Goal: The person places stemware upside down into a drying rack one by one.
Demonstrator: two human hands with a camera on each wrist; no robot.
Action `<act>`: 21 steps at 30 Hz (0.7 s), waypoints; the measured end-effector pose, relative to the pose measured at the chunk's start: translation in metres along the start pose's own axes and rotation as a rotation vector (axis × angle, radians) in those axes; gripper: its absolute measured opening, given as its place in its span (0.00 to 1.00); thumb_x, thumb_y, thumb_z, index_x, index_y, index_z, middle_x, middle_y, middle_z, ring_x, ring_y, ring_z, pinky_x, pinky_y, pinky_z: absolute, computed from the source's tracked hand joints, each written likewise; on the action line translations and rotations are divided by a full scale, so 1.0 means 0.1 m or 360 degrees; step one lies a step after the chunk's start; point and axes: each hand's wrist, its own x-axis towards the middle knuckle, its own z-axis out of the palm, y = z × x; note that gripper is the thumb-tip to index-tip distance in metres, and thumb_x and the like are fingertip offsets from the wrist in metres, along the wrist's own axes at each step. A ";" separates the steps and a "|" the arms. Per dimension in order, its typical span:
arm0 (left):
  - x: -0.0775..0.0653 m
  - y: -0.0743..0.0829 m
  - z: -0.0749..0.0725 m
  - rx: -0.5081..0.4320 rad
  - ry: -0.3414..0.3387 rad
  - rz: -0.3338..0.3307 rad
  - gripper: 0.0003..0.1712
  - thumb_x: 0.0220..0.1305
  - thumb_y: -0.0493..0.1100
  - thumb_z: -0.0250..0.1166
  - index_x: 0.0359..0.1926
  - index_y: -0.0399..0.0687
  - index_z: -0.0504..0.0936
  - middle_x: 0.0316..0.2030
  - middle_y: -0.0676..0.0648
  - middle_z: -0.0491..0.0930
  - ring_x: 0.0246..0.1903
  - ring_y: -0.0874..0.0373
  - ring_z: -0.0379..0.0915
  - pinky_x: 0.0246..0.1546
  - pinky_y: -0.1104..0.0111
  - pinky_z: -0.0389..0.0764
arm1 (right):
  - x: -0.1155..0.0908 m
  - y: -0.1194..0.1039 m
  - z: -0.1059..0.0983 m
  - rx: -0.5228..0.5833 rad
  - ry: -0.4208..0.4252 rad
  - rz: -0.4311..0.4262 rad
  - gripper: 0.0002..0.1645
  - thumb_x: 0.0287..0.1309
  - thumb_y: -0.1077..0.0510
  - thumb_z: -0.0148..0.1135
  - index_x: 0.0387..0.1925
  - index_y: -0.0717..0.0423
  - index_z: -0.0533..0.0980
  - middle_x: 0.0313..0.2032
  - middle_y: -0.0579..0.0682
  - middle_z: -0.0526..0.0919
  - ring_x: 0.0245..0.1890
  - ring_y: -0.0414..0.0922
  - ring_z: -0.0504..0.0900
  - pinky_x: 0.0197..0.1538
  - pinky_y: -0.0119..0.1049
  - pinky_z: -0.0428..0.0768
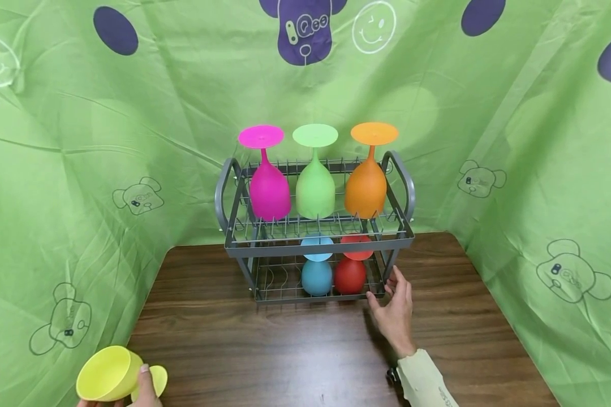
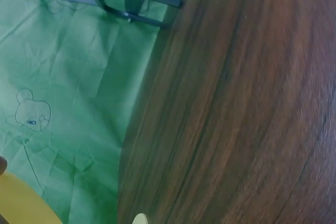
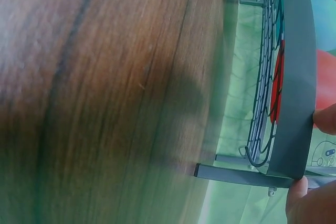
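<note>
My left hand [image 1: 146,390] holds a yellow goblet [image 1: 127,370] on its side at the lower left, thumb by the stem and the bowl's mouth facing left. Only a piece of the yellow bowl [image 2: 23,203] shows in the left wrist view. My right hand [image 1: 396,316] grips the lower right front corner of a grey two-tier dish rack [image 1: 315,249]. Upside down on its upper tier stand a magenta goblet [image 1: 270,192], a light green goblet [image 1: 315,192] and an orange goblet [image 1: 366,189]. Below them, a blue goblet [image 1: 317,277] and a red goblet [image 1: 350,276] are also inverted.
The rack stands toward the back of a brown wooden table [image 1: 265,350]. Green printed fabric [image 1: 193,102] rises behind the table and along both sides. Curved grey handles [image 1: 224,195] flank the upper tier.
</note>
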 end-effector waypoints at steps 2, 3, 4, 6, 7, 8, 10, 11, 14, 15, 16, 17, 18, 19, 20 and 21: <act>-0.03 0.06 0.00 0.0002 -0.0005 -0.0032 0.61 0.52 0.43 0.81 0.81 0.58 0.53 0.71 0.58 0.60 0.68 0.68 0.57 0.71 0.72 0.63 | 0.00 0.00 0.00 0.0000 -0.0010 0.0002 0.62 0.45 0.75 0.81 0.80 0.58 0.59 0.60 0.67 0.71 0.58 0.60 0.78 0.61 0.12 0.73; -0.05 0.10 -0.01 0.0006 -0.0009 -0.0046 0.61 0.52 0.43 0.80 0.81 0.58 0.53 0.70 0.59 0.60 0.67 0.68 0.57 0.71 0.72 0.63 | 0.00 0.00 0.00 0.0001 -0.0012 0.0003 0.62 0.45 0.74 0.81 0.80 0.58 0.59 0.60 0.67 0.71 0.58 0.61 0.78 0.61 0.12 0.73; -0.06 0.13 -0.01 0.0008 -0.0013 -0.0061 0.61 0.53 0.43 0.80 0.81 0.59 0.54 0.69 0.60 0.60 0.67 0.68 0.57 0.71 0.72 0.63 | 0.00 0.00 0.00 0.0000 -0.0015 0.0004 0.62 0.46 0.74 0.81 0.80 0.58 0.59 0.60 0.68 0.71 0.59 0.61 0.78 0.61 0.12 0.73; -0.09 0.19 -0.01 0.0025 -0.0019 -0.0080 0.60 0.53 0.43 0.80 0.80 0.60 0.54 0.67 0.60 0.60 0.66 0.69 0.57 0.70 0.72 0.64 | 0.00 0.00 -0.01 0.0000 -0.0013 0.0006 0.62 0.46 0.74 0.81 0.80 0.58 0.59 0.60 0.67 0.71 0.59 0.61 0.79 0.61 0.12 0.73; -0.10 0.22 -0.01 0.0026 -0.0021 -0.0088 0.59 0.52 0.43 0.80 0.80 0.61 0.55 0.65 0.61 0.60 0.65 0.69 0.57 0.70 0.72 0.64 | 0.00 0.00 -0.01 0.0001 -0.0012 0.0007 0.62 0.46 0.74 0.81 0.80 0.58 0.59 0.60 0.67 0.71 0.59 0.61 0.79 0.61 0.12 0.73; -0.11 0.24 -0.01 0.0037 -0.0021 -0.0095 0.59 0.52 0.43 0.81 0.79 0.61 0.55 0.64 0.61 0.60 0.65 0.70 0.57 0.69 0.72 0.64 | 0.00 0.00 -0.01 0.0002 -0.0013 0.0008 0.62 0.46 0.74 0.81 0.80 0.58 0.59 0.61 0.67 0.71 0.59 0.61 0.79 0.61 0.13 0.74; -0.12 0.26 -0.01 0.0044 -0.0023 -0.0104 0.58 0.51 0.43 0.81 0.78 0.62 0.57 0.62 0.62 0.60 0.63 0.70 0.57 0.68 0.72 0.65 | 0.00 0.00 -0.01 0.0001 -0.0015 0.0007 0.62 0.46 0.74 0.80 0.80 0.58 0.59 0.61 0.67 0.71 0.59 0.61 0.79 0.61 0.13 0.74; -0.12 0.27 -0.01 0.0053 -0.0024 -0.0105 0.58 0.51 0.44 0.81 0.78 0.62 0.57 0.61 0.63 0.60 0.62 0.71 0.57 0.67 0.72 0.65 | 0.00 0.00 -0.01 0.0000 -0.0017 0.0006 0.62 0.46 0.74 0.81 0.80 0.58 0.59 0.61 0.67 0.71 0.59 0.61 0.79 0.61 0.13 0.74; -0.10 0.25 0.00 0.0051 -0.0020 -0.0098 0.57 0.49 0.43 0.82 0.76 0.62 0.60 0.59 0.63 0.63 0.60 0.71 0.60 0.63 0.72 0.67 | 0.00 0.00 -0.02 -0.0005 -0.0024 0.0003 0.62 0.46 0.74 0.81 0.80 0.58 0.59 0.61 0.67 0.71 0.59 0.61 0.79 0.61 0.13 0.74; -0.10 0.25 0.00 0.0044 -0.0018 -0.0095 0.57 0.48 0.43 0.83 0.75 0.62 0.61 0.58 0.63 0.64 0.58 0.71 0.61 0.62 0.72 0.68 | 0.00 0.00 -0.02 -0.0006 -0.0025 0.0004 0.62 0.46 0.74 0.81 0.80 0.58 0.59 0.61 0.67 0.71 0.59 0.61 0.79 0.61 0.13 0.74; -0.09 0.25 0.01 0.0054 -0.0014 -0.0093 0.56 0.48 0.44 0.84 0.75 0.63 0.62 0.58 0.63 0.65 0.57 0.71 0.61 0.62 0.72 0.69 | 0.00 -0.01 -0.02 -0.0005 -0.0028 0.0008 0.62 0.46 0.74 0.81 0.80 0.59 0.59 0.61 0.67 0.71 0.59 0.61 0.79 0.61 0.13 0.74; -0.08 0.25 0.02 0.0067 -0.0017 -0.0097 0.56 0.47 0.45 0.84 0.75 0.63 0.63 0.57 0.63 0.65 0.56 0.72 0.63 0.62 0.72 0.70 | 0.00 -0.02 -0.03 -0.0004 -0.0032 0.0016 0.61 0.46 0.74 0.81 0.79 0.59 0.59 0.61 0.67 0.71 0.59 0.61 0.79 0.61 0.13 0.74; -0.08 0.26 0.03 0.0084 -0.0022 -0.0102 0.57 0.47 0.46 0.85 0.74 0.63 0.63 0.56 0.64 0.65 0.54 0.72 0.64 0.62 0.72 0.71 | 0.01 -0.03 -0.04 -0.0004 -0.0040 0.0028 0.61 0.46 0.73 0.81 0.79 0.59 0.59 0.61 0.67 0.71 0.59 0.61 0.79 0.62 0.14 0.74; -0.08 0.28 0.03 0.0112 -0.0028 -0.0106 0.57 0.46 0.47 0.85 0.74 0.64 0.63 0.56 0.64 0.65 0.53 0.72 0.65 0.63 0.72 0.72 | 0.01 -0.05 -0.05 -0.0004 -0.0050 0.0046 0.61 0.46 0.73 0.81 0.79 0.59 0.59 0.62 0.67 0.71 0.59 0.61 0.79 0.62 0.14 0.74; -0.08 0.30 0.04 0.0119 -0.0038 -0.0103 0.57 0.45 0.48 0.86 0.74 0.64 0.64 0.55 0.64 0.65 0.52 0.72 0.65 0.62 0.72 0.72 | 0.01 -0.06 -0.06 -0.0002 -0.0063 0.0068 0.61 0.46 0.72 0.81 0.79 0.60 0.59 0.62 0.67 0.71 0.60 0.61 0.79 0.62 0.15 0.75; -0.10 0.33 0.05 0.0114 -0.0058 -0.0088 0.57 0.45 0.47 0.86 0.74 0.63 0.64 0.54 0.64 0.65 0.52 0.72 0.65 0.62 0.72 0.73 | 0.01 -0.08 -0.07 0.0004 -0.0075 0.0092 0.61 0.46 0.72 0.81 0.79 0.60 0.59 0.62 0.66 0.71 0.60 0.61 0.79 0.63 0.17 0.75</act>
